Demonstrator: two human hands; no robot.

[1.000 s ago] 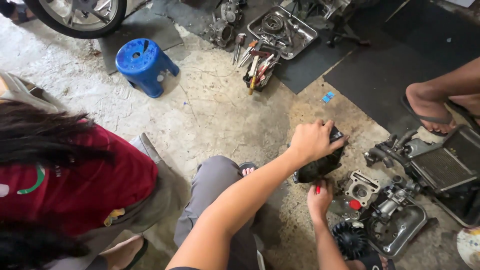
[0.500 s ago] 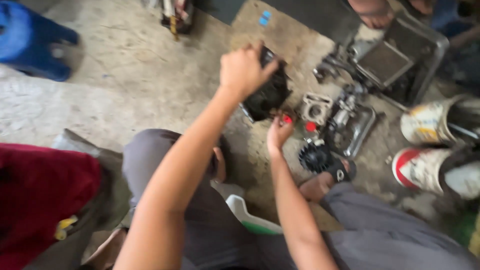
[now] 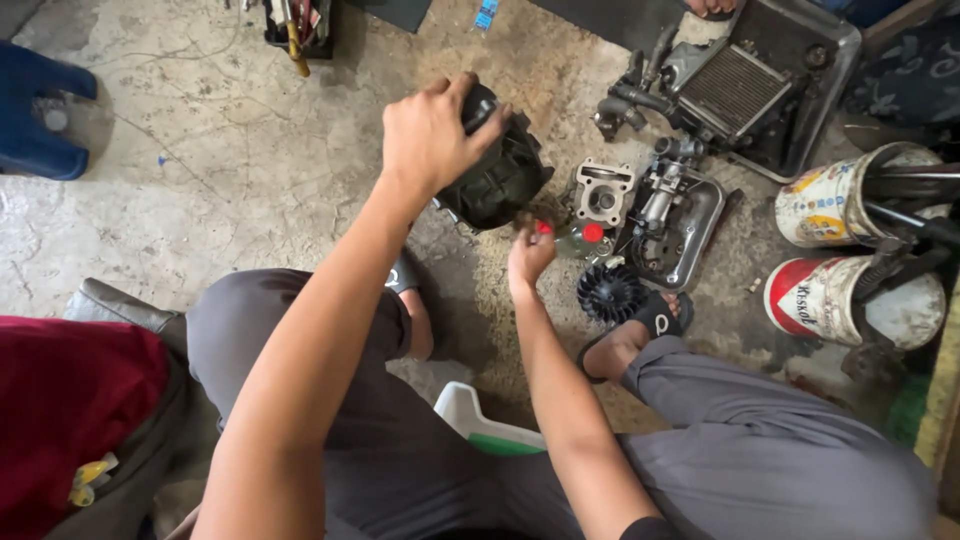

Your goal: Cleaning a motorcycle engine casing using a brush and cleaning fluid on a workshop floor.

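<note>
Left hand [image 3: 432,135] was clamped over the top of a black engine part [image 3: 498,178], fingers wrapped around its upper edge, tilting it up off the concrete floor [image 3: 220,170]. Likely held that way to expose the lower side to the other hand. The part sat directly under and just right of that hand, its low corner apparently resting on the floor.

Right hand [image 3: 530,255] was just below the part, fingers pinched shut around a small tool with a red handle [image 3: 543,228]; tip pointed up at the part's underside. The tip itself was hidden, so contact could not be confirmed.

Just right of the right hand: a small grey metal housing [image 3: 602,192], a red cap [image 3: 593,233] and a black finned fan wheel [image 3: 610,292], laid out loose within reach, probably as removed pieces. Further right, a metal tray [image 3: 700,225] held more engine pieces, keeping them together. Beyond that, a radiator assembly [image 3: 735,85] and two worn tin cans [image 3: 835,250] holding dark rods.

Well above the left hand, a tool caddy [image 3: 295,30]. Far left, a blue plastic stool [image 3: 45,120] and another person's red sleeve [image 3: 75,400]. The person squatted in grey trousers, a sandalled foot [image 3: 640,330] beside the fan wheel.
</note>
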